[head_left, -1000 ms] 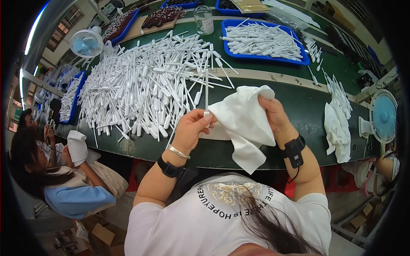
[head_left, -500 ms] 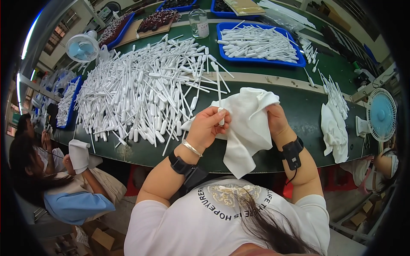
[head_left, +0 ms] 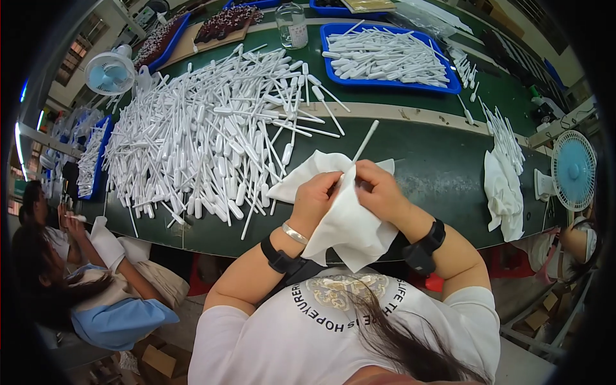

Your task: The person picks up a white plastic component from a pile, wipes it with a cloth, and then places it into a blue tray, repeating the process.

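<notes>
In front of my chest, both my hands are closed on a white cloth [head_left: 350, 234]. A white plastic stick [head_left: 366, 140] stands out of the cloth, tilted up to the right. Its lower part is hidden in the folds. My left hand [head_left: 316, 200] pinches the cloth on the left, fingers curled in. My right hand [head_left: 387, 192] is wrapped round cloth and stick from the right, its fingertips partly covered. To the left of my hands lies a large heap of similar white sticks [head_left: 212, 138], each thin with a thicker, bulb-like end.
A blue tray [head_left: 393, 85] of white sticks stands beyond my hands, beside a clear bottle [head_left: 292, 27]. At right are a small fan [head_left: 573, 170], another white cloth [head_left: 504, 196] and more sticks [head_left: 504, 136]. Another fan [head_left: 109, 74] stands far left. A person [head_left: 115, 311] sits at left.
The stick, before upright in my left fingers, now sits in the cloth between both hands. My right hand has come in to the left, and the cloth is gathered round the stick.
</notes>
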Motion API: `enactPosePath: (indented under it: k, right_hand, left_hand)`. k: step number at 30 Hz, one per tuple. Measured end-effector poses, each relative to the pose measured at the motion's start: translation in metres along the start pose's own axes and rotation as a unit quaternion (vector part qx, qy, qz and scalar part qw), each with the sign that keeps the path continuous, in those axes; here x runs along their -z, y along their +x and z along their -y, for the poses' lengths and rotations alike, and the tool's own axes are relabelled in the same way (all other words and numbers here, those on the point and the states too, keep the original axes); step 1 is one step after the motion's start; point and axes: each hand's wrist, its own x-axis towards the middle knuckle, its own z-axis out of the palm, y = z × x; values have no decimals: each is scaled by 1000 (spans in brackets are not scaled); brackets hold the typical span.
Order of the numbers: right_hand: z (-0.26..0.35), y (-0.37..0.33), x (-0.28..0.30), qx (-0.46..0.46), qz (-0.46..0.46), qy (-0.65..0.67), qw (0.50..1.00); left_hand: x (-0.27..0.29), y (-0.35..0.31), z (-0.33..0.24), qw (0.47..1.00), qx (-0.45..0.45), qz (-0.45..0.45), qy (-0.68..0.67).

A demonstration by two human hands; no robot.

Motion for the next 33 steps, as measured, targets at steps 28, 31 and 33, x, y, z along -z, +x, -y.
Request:
enactPosePath:
  k: [28,31,33]
  right_hand:
    - [10,2,40,3,-56,377,924]
    - [11,4,37,20,-106,401,910]
    - [9,5,28,30,-145,394,907]
  left_hand:
    - [10,13,-20,642,335,246,-644]
    - [10,5,-5,794,297,206,-489]
    - [8,0,-4,855,272,182,-402]
